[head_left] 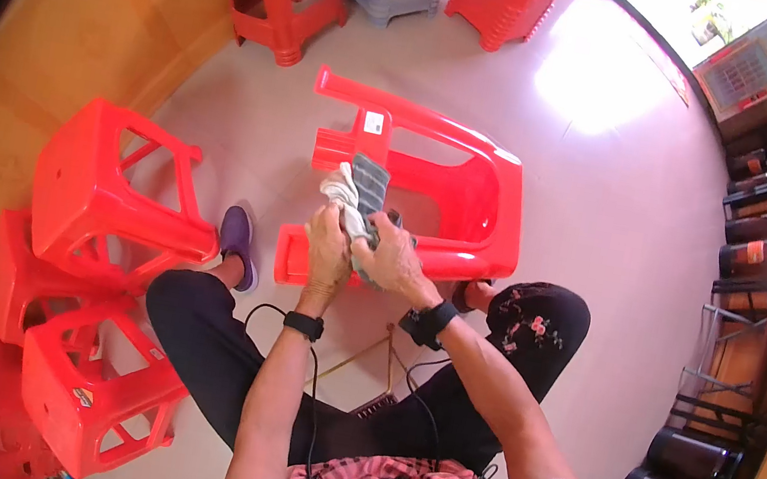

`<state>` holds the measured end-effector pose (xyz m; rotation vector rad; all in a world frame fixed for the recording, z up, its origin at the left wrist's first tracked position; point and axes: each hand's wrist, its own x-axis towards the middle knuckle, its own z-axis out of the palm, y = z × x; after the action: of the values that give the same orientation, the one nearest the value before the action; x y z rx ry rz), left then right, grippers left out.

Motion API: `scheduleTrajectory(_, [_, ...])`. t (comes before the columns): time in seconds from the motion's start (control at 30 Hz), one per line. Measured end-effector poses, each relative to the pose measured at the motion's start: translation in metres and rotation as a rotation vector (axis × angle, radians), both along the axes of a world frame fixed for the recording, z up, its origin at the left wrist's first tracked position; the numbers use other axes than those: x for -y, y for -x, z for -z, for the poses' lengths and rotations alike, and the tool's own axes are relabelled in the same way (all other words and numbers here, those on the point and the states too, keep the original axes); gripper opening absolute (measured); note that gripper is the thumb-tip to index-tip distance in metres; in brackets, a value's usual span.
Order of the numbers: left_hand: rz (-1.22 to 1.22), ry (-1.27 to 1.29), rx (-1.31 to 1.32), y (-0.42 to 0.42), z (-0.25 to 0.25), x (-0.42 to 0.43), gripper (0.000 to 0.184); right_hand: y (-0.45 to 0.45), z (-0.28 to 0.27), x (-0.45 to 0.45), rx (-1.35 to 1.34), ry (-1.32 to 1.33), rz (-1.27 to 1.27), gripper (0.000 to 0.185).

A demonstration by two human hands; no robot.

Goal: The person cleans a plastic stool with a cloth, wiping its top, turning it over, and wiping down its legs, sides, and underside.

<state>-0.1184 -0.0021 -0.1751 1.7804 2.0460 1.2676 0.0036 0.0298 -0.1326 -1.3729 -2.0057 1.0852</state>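
On the floor (612, 207) ahead of the wearer, a red plastic stool (509, 215) lies on its side. Current step is cloth handling: fingers of the left hand (329, 251) and right hand (397, 264) are closed on a bunched grey-and-white cloth (370, 181). Stool contact cannot be confirmed. Spreading the cloth flat would call for a looser, wider grip.

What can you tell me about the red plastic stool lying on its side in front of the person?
The glossy red plastic stool lies on the pale floor, its seat toward the right and its legs pointing left. Its side has a large opening, and a small white label sits near one leg. A grey-and-white cloth, held in both hands, overlaps it in view; whether they touch is unclear.
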Motion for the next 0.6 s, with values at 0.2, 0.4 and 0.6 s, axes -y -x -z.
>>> scheduleTrajectory(0.2, [0.114, 0.027, 0.119, 0.016, -0.013, -0.002, 0.047, -0.047, 0.035, 0.073, 0.091, 0.163, -0.082, 0.039])
scheduleTrajectory(0.4, [-0.048, -0.031, 0.067, 0.058, -0.034, 0.004, 0.04, -0.053, 0.03, 0.078, -0.128, 0.207, -0.054, 0.036])
scheduleTrajectory(0.6, [-0.165, 0.238, 0.885, 0.082, 0.009, 0.033, 0.047, -0.007, -0.056, 0.014, -0.439, -0.095, 0.095, 0.033])
